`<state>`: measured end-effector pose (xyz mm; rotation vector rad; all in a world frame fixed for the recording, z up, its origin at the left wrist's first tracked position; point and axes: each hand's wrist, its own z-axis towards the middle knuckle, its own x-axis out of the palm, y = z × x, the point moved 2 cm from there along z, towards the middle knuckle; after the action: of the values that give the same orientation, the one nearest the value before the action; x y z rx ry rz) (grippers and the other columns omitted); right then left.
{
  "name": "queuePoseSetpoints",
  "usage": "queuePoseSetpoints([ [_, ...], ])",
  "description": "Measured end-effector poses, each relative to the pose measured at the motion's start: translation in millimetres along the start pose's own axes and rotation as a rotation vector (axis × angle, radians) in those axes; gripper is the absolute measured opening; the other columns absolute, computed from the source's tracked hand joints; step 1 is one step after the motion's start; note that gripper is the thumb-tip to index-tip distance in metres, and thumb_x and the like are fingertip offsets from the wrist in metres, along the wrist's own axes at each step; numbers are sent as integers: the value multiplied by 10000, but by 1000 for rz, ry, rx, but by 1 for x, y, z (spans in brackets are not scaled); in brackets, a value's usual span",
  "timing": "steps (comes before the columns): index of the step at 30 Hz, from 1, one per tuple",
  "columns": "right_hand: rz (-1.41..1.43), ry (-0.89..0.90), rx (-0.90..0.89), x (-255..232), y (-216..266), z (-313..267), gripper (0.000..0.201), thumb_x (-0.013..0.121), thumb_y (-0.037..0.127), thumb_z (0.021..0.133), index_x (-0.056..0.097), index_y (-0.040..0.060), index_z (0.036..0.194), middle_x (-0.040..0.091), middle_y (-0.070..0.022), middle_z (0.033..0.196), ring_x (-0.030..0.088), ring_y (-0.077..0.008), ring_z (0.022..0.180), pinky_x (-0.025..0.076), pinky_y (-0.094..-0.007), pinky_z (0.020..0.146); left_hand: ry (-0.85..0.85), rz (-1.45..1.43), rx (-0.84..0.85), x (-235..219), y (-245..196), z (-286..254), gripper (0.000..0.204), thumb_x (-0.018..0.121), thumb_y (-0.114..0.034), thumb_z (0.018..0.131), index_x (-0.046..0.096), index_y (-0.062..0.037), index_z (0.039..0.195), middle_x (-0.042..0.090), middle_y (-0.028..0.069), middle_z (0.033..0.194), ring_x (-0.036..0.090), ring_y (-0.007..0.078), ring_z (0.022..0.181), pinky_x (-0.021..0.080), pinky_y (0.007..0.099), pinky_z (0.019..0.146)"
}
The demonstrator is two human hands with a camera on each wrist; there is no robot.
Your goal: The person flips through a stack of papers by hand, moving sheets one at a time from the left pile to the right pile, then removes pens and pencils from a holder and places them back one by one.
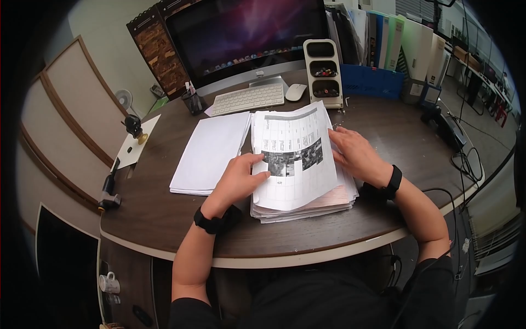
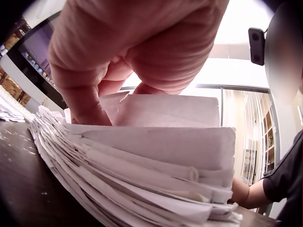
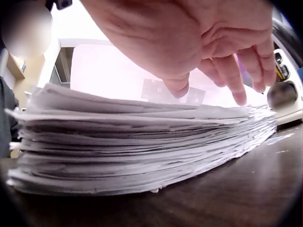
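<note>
A printed sheet [image 1: 296, 189] with text rows and dark pictures lies curved over a thick stack of worn papers [image 1: 307, 214]. At its left edge my left hand [image 1: 236, 178] holds the sheet, thumb over the print. In the left wrist view, a finger of the left hand [image 2: 137, 52] goes down behind a raised page [image 2: 165, 142]. My right hand [image 1: 359, 153] is at the sheet's right edge, fingers extended. In the right wrist view, the right hand [image 3: 199, 52] spreads its fingers above the stack [image 3: 142, 146], the thumb overlapping the printed page.
Left of the stack lies a pile of blank-looking white paper [image 1: 211, 148]. Behind are a keyboard [image 1: 249, 98], a mouse [image 1: 296, 92], a monitor [image 1: 246, 38], a pen cup [image 1: 193, 102] and an upright holder [image 1: 323, 77]. A telephone [image 1: 444, 126] with cords is at right.
</note>
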<state>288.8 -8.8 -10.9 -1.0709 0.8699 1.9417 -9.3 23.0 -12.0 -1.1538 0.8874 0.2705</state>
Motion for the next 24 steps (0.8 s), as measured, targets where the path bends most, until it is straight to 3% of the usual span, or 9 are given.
queuePoseSetpoints([
  [7,106,-213,-95,-2,7,2,386,518,138,965,514,-63,1295,659,-274,1048,600,-431,1091,457,-477,978,17,22,-17,-4,-14,-3,513,722,-105,843,575,123,1279,688,127,998,649,137,857,517,269,760],
  [10,178,-136,-82,-13,15,4,325,543,152,957,595,-62,1197,675,-267,987,627,-424,1037,464,-466,956,27,18,-8,-2,-7,-1,514,721,-108,849,571,123,1283,691,132,1015,656,144,873,524,272,767],
  [12,220,53,48,-13,15,6,278,596,170,932,647,-61,1079,687,-245,959,643,-412,1005,465,-453,943,26,-11,4,-2,-6,-2,514,720,-111,852,570,121,1285,695,138,1031,659,148,883,528,274,772],
  [13,220,52,47,-12,15,5,278,596,170,932,647,-61,1079,687,-245,959,643,-412,1005,465,-453,943,38,-28,-8,-2,-7,-2,511,720,-113,855,572,118,1285,698,148,1055,662,150,890,533,276,777],
  [15,166,-114,-57,-11,16,2,276,645,190,905,657,-47,1044,685,-231,939,640,-408,1002,473,-452,930,49,-46,-20,-3,-8,-2,508,720,-114,858,574,116,1286,700,158,1079,665,153,897,537,278,782],
  [19,85,-272,-175,-4,12,0,260,670,188,883,659,-41,1005,682,-226,906,636,-406,1005,480,-458,920,59,-33,-24,-2,-8,-2,497,723,-123,862,583,111,1277,702,169,1100,667,150,886,541,279,782],
  [22,-20,-144,-119,-3,10,-1,263,676,212,877,645,-39,949,685,-226,955,631,-408,1021,490,-455,915,60,-22,-23,-2,-6,-1,488,726,-136,862,596,100,1269,708,155,1049,658,137,852,533,271,752],
  [24,9,68,13,2,4,0,295,688,243,869,619,-43,897,663,-249,1093,626,-418,1038,497,-465,916,58,-13,-17,-3,-8,-1,483,729,-146,862,605,91,1264,712,145,1011,651,127,830,526,265,727],
])
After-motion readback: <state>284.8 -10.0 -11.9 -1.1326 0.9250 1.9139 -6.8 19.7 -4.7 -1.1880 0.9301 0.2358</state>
